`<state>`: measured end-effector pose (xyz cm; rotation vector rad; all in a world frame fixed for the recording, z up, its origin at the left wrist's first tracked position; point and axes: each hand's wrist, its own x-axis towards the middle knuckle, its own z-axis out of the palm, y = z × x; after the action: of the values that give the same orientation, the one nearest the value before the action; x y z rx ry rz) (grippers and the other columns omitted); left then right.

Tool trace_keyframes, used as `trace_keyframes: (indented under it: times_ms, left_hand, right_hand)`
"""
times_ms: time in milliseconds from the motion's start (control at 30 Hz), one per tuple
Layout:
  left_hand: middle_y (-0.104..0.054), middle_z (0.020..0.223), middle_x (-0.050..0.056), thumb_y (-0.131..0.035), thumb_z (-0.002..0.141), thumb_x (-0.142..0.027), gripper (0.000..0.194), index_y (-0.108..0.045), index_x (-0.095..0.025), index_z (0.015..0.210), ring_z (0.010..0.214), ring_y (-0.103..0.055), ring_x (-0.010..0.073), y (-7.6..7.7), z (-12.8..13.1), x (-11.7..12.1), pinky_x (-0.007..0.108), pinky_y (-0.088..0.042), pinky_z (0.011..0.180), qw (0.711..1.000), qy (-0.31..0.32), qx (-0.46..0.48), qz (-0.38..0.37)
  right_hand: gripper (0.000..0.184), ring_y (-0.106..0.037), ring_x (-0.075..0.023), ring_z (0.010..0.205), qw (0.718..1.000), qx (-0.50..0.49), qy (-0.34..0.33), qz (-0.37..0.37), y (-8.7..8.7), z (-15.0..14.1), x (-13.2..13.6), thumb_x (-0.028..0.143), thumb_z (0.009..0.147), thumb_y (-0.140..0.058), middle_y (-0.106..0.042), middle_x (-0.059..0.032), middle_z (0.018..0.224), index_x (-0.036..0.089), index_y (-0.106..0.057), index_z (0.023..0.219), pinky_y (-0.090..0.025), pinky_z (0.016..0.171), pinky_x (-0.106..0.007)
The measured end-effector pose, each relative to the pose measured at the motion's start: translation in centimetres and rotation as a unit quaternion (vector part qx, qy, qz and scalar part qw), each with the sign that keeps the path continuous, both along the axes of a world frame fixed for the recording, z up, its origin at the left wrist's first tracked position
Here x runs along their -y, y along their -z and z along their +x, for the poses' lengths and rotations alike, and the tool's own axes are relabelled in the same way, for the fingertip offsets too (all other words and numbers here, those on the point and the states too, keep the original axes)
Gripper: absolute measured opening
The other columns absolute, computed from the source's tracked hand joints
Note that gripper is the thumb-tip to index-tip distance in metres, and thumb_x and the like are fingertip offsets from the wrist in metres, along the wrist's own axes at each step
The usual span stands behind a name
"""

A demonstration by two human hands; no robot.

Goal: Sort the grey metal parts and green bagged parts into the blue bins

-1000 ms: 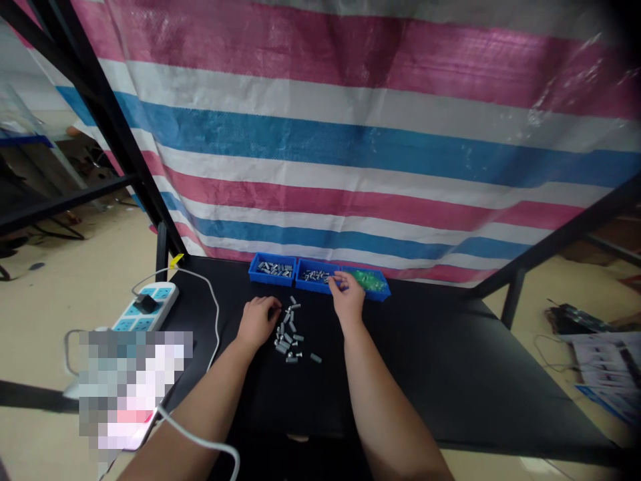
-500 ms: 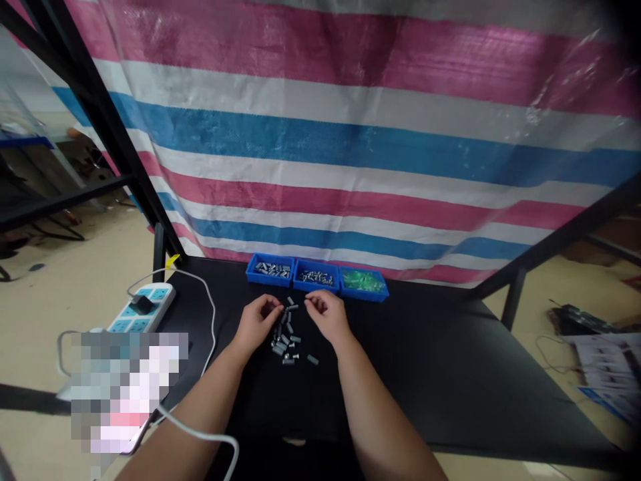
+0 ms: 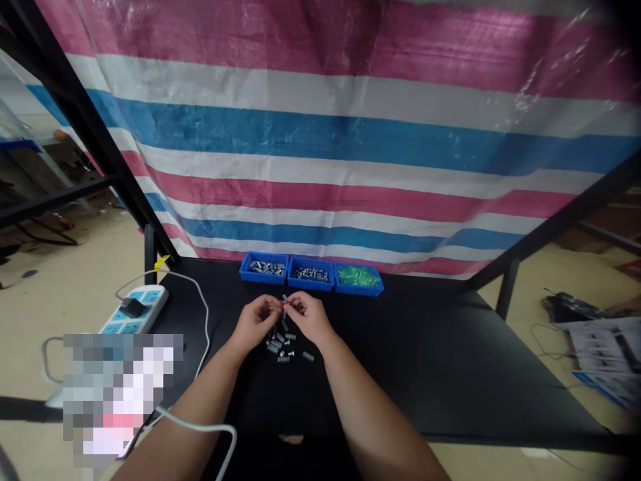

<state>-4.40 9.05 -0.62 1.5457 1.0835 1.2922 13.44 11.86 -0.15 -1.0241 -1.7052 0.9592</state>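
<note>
My left hand (image 3: 255, 323) and my right hand (image 3: 310, 318) meet over the black table, fingertips pinched together and touching or nearly so. Whatever lies between the fingers is too small and covered to name. Beneath and just in front of them is a loose pile of grey metal cylinders (image 3: 274, 347) with a few small screws (image 3: 291, 353) among them. One grey cylinder (image 3: 308, 357) lies apart on the right. Part of the pile is hidden behind my fingers.
Behind my hands stand three blue bins: one with grey cylinders (image 3: 242, 274), one with screws (image 3: 310, 287), one with green pieces (image 3: 358, 275). At left are a power strip (image 3: 157, 304), a white cable (image 3: 204, 434) and a blurred-out device. A striped tarp (image 3: 320, 180) hangs behind.
My right hand has moved left, closing the gap to my left hand, so the fingertips now meet. The view has shifted slightly.
</note>
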Motion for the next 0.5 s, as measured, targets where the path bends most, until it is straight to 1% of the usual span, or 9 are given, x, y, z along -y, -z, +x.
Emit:
trace_keyframes:
  times_ms: [33,100,200,267,367,500]
  left_hand:
    - [-0.074,0.1,0.01,-0.064,0.089,-0.036,0.021,-0.063,-0.018,0.1,0.092,-0.071,0.0205,-0.1,-0.1,0.0,0.035,-0.057,0.085,1.0,-0.01,-0.023,0.005]
    - [-0.072,0.098,0.009,-0.063,0.09,-0.034,0.019,-0.066,-0.019,0.101,0.091,-0.068,0.0204,-0.4,-0.5,0.1,0.035,-0.055,0.085,0.994,-0.034,-0.102,0.03]
    - [-0.069,0.102,0.008,-0.065,0.086,-0.03,0.024,-0.07,-0.022,0.109,0.099,-0.063,0.0238,-0.6,-1.1,0.1,0.04,-0.05,0.092,0.964,-0.04,-0.251,0.08]
    - [-0.068,0.105,0.008,-0.067,0.085,-0.03,0.032,-0.071,-0.025,0.116,0.102,-0.06,0.0257,-0.7,-1.2,0.0,0.042,-0.047,0.094,0.942,-0.029,-0.32,0.097]
    - [-0.068,0.105,0.008,-0.062,0.088,-0.026,0.032,-0.07,-0.027,0.118,0.099,-0.059,0.0254,-0.7,-0.9,-0.2,0.04,-0.046,0.09,0.923,-0.031,-0.369,0.104]
    - [-0.069,0.099,0.007,-0.058,0.087,-0.018,0.024,-0.07,-0.025,0.107,0.095,-0.061,0.0247,-0.5,-0.3,-0.5,0.037,-0.047,0.086,0.92,-0.05,-0.374,0.105]
  right_hand:
    - [0.017,-0.066,-0.0151,0.066,1.0,0.008,0.002,0.0,0.0,0.2,-0.1,0.037,0.086,-0.066,-0.072,-0.0023,0.078,0.021,-0.068,0.092,-0.052,0.061,-0.024]
    - [0.017,-0.063,-0.0144,0.062,0.999,0.027,0.023,0.006,0.1,0.6,-0.3,0.037,0.085,-0.067,-0.069,-0.0011,0.073,0.021,-0.068,0.087,-0.05,0.059,-0.024]
    - [0.017,-0.06,-0.0144,0.06,0.996,0.043,0.077,0.009,0.2,1.6,-1.0,0.038,0.084,-0.066,-0.066,0.0002,0.068,0.021,-0.068,0.082,-0.048,0.058,-0.025]
    - [0.019,-0.059,-0.0149,0.06,0.993,0.041,0.109,0.001,0.4,2.3,-1.6,0.039,0.083,-0.064,-0.065,0.0001,0.067,0.021,-0.067,0.082,-0.047,0.058,-0.025]
    - [0.02,-0.058,-0.0152,0.06,0.991,0.031,0.128,-0.016,0.6,3.1,-2.2,0.04,0.082,-0.063,-0.064,0.0001,0.067,0.02,-0.068,0.082,-0.045,0.058,-0.025]
    - [0.02,-0.056,-0.0145,0.059,0.992,0.029,0.122,-0.027,0.9,3.2,-2.4,0.04,0.081,-0.064,-0.063,0.0008,0.066,0.02,-0.068,0.081,-0.044,0.058,-0.025]
